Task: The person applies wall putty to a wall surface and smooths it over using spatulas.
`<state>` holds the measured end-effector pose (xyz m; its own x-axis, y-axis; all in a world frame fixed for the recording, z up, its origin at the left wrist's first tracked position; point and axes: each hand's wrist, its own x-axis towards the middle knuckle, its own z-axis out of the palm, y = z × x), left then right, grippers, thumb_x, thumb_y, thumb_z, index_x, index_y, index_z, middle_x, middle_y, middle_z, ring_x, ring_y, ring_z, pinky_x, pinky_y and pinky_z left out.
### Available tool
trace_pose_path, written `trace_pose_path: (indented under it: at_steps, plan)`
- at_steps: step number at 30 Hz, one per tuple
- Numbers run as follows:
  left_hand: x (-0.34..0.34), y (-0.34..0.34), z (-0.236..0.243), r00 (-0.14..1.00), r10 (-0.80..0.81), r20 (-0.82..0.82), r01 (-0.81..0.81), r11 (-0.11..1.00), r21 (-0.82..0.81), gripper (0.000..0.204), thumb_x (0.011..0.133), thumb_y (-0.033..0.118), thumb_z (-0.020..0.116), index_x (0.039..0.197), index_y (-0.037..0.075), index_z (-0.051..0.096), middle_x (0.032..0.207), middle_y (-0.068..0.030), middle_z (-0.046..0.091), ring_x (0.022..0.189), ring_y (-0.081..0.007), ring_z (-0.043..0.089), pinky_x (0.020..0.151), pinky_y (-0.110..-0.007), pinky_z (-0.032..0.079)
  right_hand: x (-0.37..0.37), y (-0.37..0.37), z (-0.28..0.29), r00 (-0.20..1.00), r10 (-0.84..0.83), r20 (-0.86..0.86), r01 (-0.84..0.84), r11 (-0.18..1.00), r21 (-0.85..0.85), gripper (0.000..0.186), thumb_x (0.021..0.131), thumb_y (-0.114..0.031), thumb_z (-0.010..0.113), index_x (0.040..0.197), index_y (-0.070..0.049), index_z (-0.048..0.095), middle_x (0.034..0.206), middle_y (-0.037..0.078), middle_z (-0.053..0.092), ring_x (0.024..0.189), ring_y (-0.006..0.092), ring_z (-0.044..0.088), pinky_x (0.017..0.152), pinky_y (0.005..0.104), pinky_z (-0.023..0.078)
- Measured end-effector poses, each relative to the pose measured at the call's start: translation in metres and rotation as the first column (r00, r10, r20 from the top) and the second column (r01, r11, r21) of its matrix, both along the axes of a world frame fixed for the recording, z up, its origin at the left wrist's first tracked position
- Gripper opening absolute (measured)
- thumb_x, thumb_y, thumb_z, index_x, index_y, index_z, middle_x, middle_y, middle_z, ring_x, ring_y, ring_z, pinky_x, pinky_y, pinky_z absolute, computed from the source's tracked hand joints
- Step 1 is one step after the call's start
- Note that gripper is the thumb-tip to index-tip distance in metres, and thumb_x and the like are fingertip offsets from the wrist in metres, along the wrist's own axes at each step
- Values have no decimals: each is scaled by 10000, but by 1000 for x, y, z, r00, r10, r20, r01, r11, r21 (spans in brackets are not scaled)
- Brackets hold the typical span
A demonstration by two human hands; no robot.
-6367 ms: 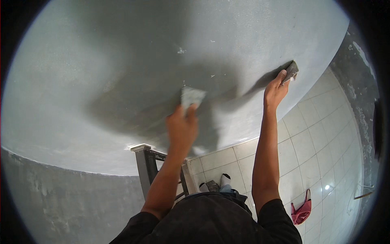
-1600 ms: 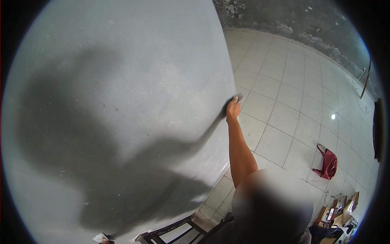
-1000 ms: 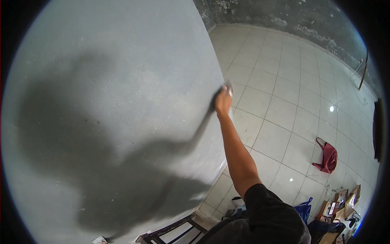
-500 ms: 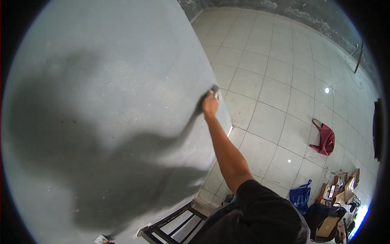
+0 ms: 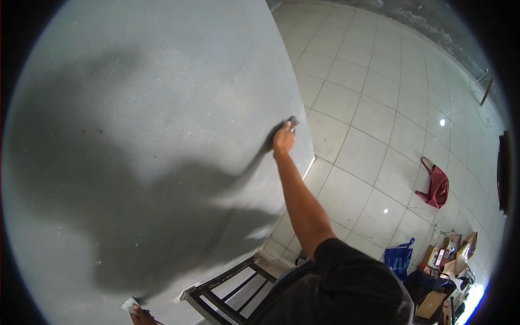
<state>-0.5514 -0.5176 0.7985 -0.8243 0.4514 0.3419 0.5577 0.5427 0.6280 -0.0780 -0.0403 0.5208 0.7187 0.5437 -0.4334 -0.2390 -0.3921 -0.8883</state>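
My right arm reaches out across a grey painted wall. My right hand, fingers closed, holds a small flat grey-and-dark tool against the wall near its right edge. The tool is partly covered by the fingers, and I cannot tell its exact kind. Low at the left, my left hand is closed around a putty knife with a pale, smeared blade. Only part of that hand shows at the lower rim. Pale specks and a few small dark holes mark the wall, and a broad shadow falls over it.
A dark slatted frame stands below, close against the wall. On the tiled floor to the right lie a dark red bag, a blue bag, cardboard boxes and an open black bag.
The view has shifted a little. My right hand and its tool have moved slightly along the wall, still near the edge. My left hand and the putty knife have come further into view.
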Motion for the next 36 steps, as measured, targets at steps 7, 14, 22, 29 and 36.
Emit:
trace_pose_path:
  at_steps: [7,14,22,29,36]
  plan:
    - [3,-13,20,999,12,-30,-12,1000,5,412,972,447,570,933,39,619,618,10,459,473,-69,379,427,-259,302,-78,-80,249,771,-98,629,-579,305,756,548,1019,-276,427,1456,51,377,1528,273,324,1440,428,277,1177,458,245]
    - [25,3,12,999,6,44,-10,996,86,322,958,333,620,926,13,620,627,0,492,507,-67,393,460,-255,309,-67,-55,118,931,20,364,-211,845,492,536,1040,-363,362,1251,89,556,953,317,671,910,471,650,839,489,491]
    - [35,2,13,993,-116,4,112,968,227,316,962,323,612,877,19,587,625,8,481,522,-59,372,472,-253,282,-97,-75,215,914,146,378,-372,672,641,570,1023,-245,422,1463,96,306,1491,318,354,1392,438,356,1166,444,275]
    - [44,8,14,985,-174,-17,172,953,248,324,962,324,607,893,8,593,644,9,475,552,-73,392,494,-264,302,-117,-106,238,795,-151,588,-482,432,762,540,989,-112,430,1486,56,300,1553,261,288,1454,409,257,1192,437,222]
    - [36,17,1,978,-203,-48,205,889,410,335,960,328,615,898,0,581,690,1,513,596,-82,451,526,-263,374,-105,-94,144,954,244,176,-298,844,446,591,1049,-357,330,1488,38,310,1499,246,398,1387,376,389,1141,397,303]
